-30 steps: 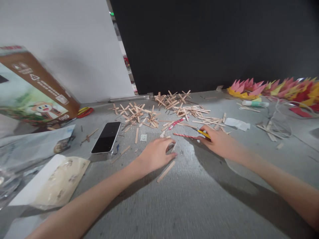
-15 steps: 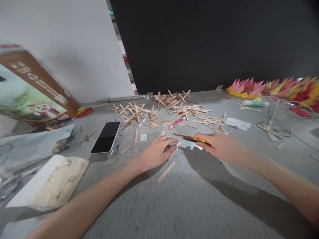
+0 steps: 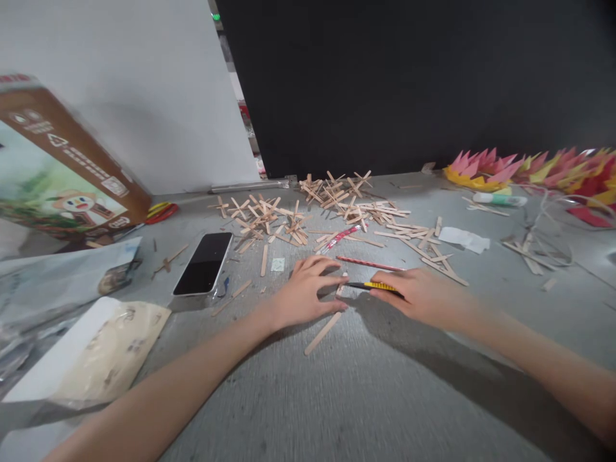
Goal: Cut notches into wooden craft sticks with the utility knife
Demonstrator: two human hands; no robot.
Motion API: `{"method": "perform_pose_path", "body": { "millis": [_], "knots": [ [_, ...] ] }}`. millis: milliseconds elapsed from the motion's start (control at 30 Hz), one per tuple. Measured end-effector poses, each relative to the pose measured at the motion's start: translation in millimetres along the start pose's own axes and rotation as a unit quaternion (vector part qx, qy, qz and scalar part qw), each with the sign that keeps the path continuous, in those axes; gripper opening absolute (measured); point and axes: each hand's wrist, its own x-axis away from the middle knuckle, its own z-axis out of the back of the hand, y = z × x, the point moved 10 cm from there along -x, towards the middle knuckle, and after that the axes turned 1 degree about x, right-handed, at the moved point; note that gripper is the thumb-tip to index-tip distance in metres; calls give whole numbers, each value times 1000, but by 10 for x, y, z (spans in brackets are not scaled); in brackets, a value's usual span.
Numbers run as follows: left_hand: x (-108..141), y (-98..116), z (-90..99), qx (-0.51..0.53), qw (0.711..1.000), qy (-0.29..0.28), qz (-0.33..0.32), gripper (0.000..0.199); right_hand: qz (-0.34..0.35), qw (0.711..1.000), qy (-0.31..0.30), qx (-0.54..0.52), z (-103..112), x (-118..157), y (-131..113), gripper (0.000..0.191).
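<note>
Near the middle of the grey table, my left hand (image 3: 308, 292) grips a short wooden craft stick (image 3: 341, 287) between thumb and fingers. My right hand (image 3: 416, 295) is closed around a yellow and black utility knife (image 3: 378, 286), with the knife's dark front end at the craft stick. Just beyond the knife lies a red patterned pencil (image 3: 368, 262), its far right end close to my right knuckles. Another craft stick (image 3: 321, 335) rests below my left thumb. Where the blade meets the wood is too small to make out.
Several piles of crossed craft sticks (image 3: 269, 218) spread along the back, with a red wrapper (image 3: 341, 238) before them. A phone (image 3: 205, 263) and a printed box (image 3: 72, 167) are left. At right are white paper (image 3: 464, 239), a glue stick (image 3: 500, 199) and pink-yellow paper crafts (image 3: 481, 170).
My right hand has lowered the utility knife toward me and left, onto the craft stick. The pencil now shows apart from the knife. My left fingers have shifted slightly around the stick.
</note>
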Motion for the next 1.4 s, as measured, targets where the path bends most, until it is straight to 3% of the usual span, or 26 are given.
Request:
{"method": "perform_pose_path", "body": {
  "millis": [233,533,933,1400],
  "knots": [
    [-5,-56,-18,4,1000,-12,20,56,-13,999,-21,49,-210,-54,27,39],
    [-16,-63,-21,-3,999,-37,39,58,-7,999,-32,43,-219,-64,18,38],
    [-13,-77,-26,-5,999,-28,33,57,-7,998,-23,56,-186,-63,-11,39],
    [-25,-83,-24,-9,999,-26,36,57,-9,974,-3,228,-235,-44,-139,36]
  ]
}}
